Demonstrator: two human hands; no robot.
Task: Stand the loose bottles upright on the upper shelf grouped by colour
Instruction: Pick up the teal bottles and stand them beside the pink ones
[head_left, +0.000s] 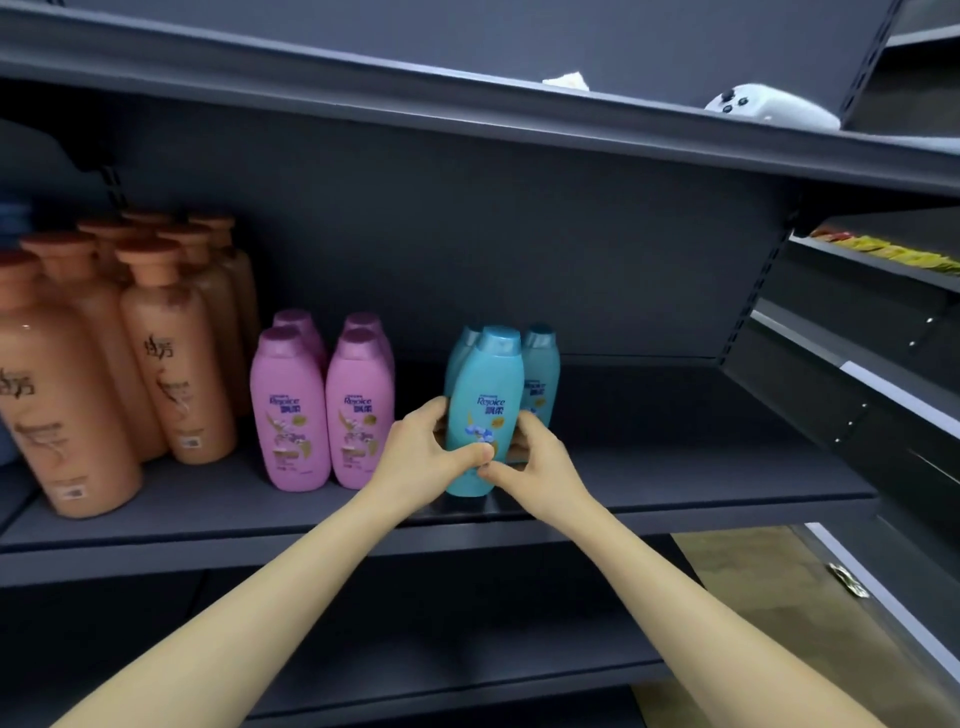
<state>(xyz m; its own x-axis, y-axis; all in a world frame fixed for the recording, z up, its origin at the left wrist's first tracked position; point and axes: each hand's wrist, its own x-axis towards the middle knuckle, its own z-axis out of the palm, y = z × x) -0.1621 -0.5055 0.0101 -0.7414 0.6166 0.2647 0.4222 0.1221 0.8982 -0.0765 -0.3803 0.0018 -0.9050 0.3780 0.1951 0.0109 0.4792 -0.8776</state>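
Bottle (488, 384) in teal, upright between left hand (415, 452) and right hand (537, 460).

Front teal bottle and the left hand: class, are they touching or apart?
Touching. The head view shows the left hand wrapped round the front teal bottle, thumb across its front.

dark grey metal shelving (467, 525), perhaps tan floor (737, 566) below

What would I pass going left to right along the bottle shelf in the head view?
orange bottles → pink bottles → left hand → front teal bottle, gripped by both hands → right hand. The rear teal bottles overlap, so they are left out.
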